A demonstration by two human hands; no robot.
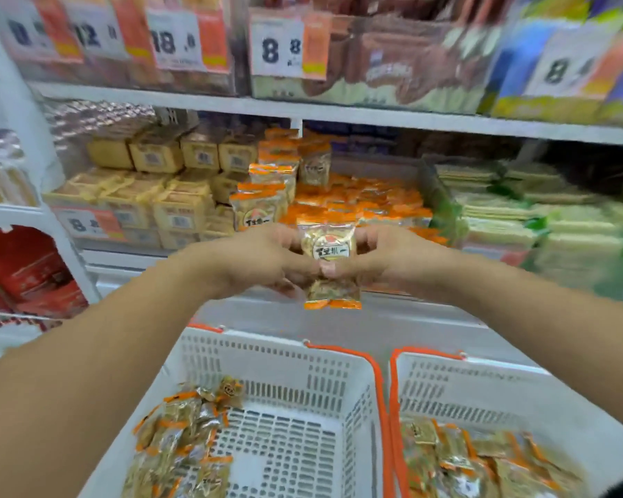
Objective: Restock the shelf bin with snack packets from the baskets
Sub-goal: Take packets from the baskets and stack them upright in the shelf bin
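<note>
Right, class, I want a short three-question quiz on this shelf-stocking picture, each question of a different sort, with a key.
1. True or false: both hands, the left hand and the right hand, hold the snack packets in front of the shelf bin.
2. Which basket shows more bare floor? A) the left basket B) the right basket C) both look alike
3. Fill the gap: the handles of the baskets are ______ in colour.

Key:
1. True; both hands pinch the packets between them.
2. A; its packets lie only at its left side.
3. Orange.
</note>
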